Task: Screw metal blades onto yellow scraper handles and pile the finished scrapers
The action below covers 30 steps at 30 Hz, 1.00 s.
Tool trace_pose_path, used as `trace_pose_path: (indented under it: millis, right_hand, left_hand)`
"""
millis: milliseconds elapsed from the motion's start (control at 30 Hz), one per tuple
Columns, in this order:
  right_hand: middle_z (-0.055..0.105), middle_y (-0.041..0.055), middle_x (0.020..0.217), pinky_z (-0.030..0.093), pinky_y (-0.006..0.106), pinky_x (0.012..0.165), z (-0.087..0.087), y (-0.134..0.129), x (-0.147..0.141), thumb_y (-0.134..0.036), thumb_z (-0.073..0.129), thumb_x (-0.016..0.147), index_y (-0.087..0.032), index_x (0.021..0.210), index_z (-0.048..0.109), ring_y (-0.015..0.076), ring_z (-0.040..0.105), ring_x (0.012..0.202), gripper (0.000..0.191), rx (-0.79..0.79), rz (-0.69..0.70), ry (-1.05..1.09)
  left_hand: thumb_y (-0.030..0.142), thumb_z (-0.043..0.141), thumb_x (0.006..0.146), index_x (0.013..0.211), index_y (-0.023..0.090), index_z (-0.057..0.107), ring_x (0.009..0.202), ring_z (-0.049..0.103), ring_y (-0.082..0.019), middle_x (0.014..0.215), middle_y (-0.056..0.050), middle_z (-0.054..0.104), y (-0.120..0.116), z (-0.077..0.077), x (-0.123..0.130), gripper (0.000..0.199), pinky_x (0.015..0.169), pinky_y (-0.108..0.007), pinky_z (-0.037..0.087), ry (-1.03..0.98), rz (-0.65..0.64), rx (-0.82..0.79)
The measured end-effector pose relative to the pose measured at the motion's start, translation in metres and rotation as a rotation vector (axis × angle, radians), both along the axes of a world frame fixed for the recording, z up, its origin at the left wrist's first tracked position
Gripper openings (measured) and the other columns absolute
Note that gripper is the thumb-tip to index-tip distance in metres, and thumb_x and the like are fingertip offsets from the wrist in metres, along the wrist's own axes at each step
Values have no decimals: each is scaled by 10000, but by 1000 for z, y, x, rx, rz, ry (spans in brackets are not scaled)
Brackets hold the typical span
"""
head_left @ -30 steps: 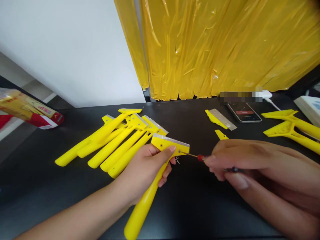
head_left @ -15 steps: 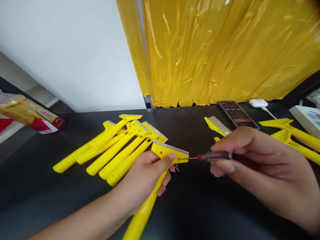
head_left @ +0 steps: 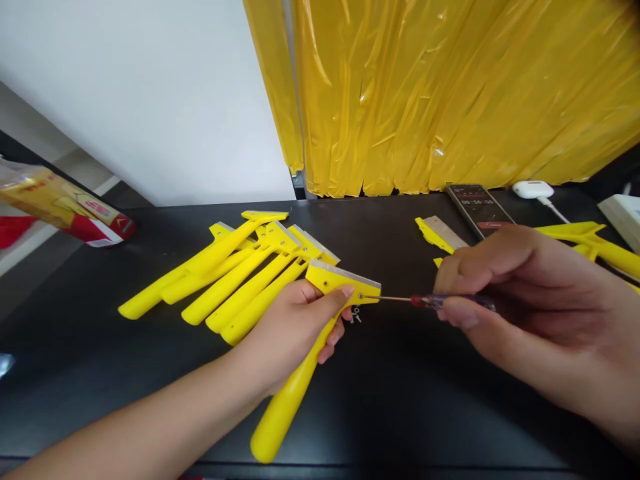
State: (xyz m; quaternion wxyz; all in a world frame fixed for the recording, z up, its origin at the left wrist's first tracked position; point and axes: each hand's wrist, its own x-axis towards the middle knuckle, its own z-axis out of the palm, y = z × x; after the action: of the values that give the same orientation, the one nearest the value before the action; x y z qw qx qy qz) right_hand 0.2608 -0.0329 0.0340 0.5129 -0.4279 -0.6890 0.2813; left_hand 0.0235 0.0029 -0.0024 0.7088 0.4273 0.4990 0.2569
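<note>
My left hand (head_left: 300,323) is closed around the neck of a yellow scraper (head_left: 293,400), thumb pressed on its head below the metal blade edge. In my right hand (head_left: 530,313), a small screwdriver (head_left: 425,302) with a clear, red-collared handle is pinched between thumb and fingers. Its thin shaft reaches left to the screw (head_left: 361,296) at the right side of the scraper head; whether the tip sits in the slot is too small to tell. Several loose screws (head_left: 356,315) lie on the black table just behind the scraper head.
Several yellow scrapers (head_left: 200,267) lie in an overlapping pile on the left. Behind my right hand are a loose blade piece (head_left: 440,233), a phone (head_left: 477,207), a white earphone case (head_left: 533,190) on a cable and more yellow handles (head_left: 607,250). A printed bag (head_left: 70,207) stands far left.
The view has tilted down slightly, so the table's front edge shows. My right hand and the screwdriver have drawn a little to the right, its shaft still at the scraper head.
</note>
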Motion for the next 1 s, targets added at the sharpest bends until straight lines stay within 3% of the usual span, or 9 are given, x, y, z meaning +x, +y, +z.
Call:
trace_pose_path:
  millis: [100, 233, 300, 433, 533, 633, 700, 833, 1000]
  right_hand:
    - [687, -32, 745, 494, 216, 510, 2, 0, 1, -233, 796, 919, -274, 928, 696, 117, 644, 608, 109, -82, 73, 4]
    - [772, -19, 816, 627, 247, 685, 1, 1, 3, -258, 691, 1017, -320, 1177, 746, 146, 750, 714, 180, -174, 262, 69]
    - [771, -26, 803, 629, 234, 697, -1, 0, 3, -226, 719, 991, -312, 1185, 732, 137, 752, 701, 213, -143, 200, 55]
    - [703, -27, 769, 556, 203, 550, -1, -1, -1, -189, 816, 868, -268, 947, 668, 126, 686, 630, 185, 7, 14, -12]
    - [717, -24, 768, 574, 198, 560, 3, 1, -1, -206, 785, 901, -272, 943, 689, 133, 703, 647, 123, 9, 111, -38]
    - [763, -17, 795, 615, 206, 620, 4, 4, 1, -228, 736, 963, -289, 1086, 744, 144, 749, 699, 137, -66, 229, -38]
    - [768, -17, 799, 611, 210, 612, 1, 3, 1, -221, 742, 962, -294, 1139, 733, 146, 752, 700, 191, -70, 193, -32]
    - [693, -15, 771, 551, 236, 540, -3, 1, 0, -178, 815, 858, -265, 959, 656, 135, 661, 617, 207, 67, 26, -56]
    - [748, -18, 849, 577, 214, 632, 2, 1, 2, -183, 738, 936, -288, 1053, 709, 127, 712, 717, 160, 110, 149, -196]
  left_hand:
    - [485, 710, 958, 779, 179, 614, 459, 427, -88, 583, 27, 531, 0, 0, 1, 367, 412, -198, 329, -5, 20, 11]
    - [500, 729, 942, 778, 179, 613, 449, 418, -84, 564, 32, 522, 0, 1, 1, 379, 413, -195, 333, 1, 27, 10]
    - [520, 716, 948, 774, 179, 609, 436, 412, -82, 537, 36, 509, 0, 1, 0, 397, 415, -193, 332, 15, 19, 1]
    - [535, 707, 950, 769, 177, 608, 424, 417, -78, 536, 33, 514, 0, 1, 0, 413, 410, -191, 322, 36, 10, -11]
    - [528, 710, 947, 777, 177, 608, 433, 432, -83, 545, 31, 521, 0, 2, 0, 403, 410, -192, 330, 36, 17, -9]
    - [525, 687, 964, 782, 178, 607, 436, 434, -84, 545, 29, 519, 1, 2, 0, 401, 416, -193, 332, 44, 22, -3]
    - [520, 684, 968, 779, 179, 601, 431, 428, -80, 545, 32, 514, 2, 1, 0, 398, 415, -191, 325, 47, 30, -2]
    - [514, 683, 971, 768, 181, 589, 408, 414, -71, 534, 42, 499, 2, -1, -1, 401, 408, -188, 317, 47, 28, 7]
    - [516, 691, 962, 767, 175, 599, 406, 429, -72, 533, 32, 516, 2, -1, -1, 403, 404, -185, 326, 51, 37, 26]
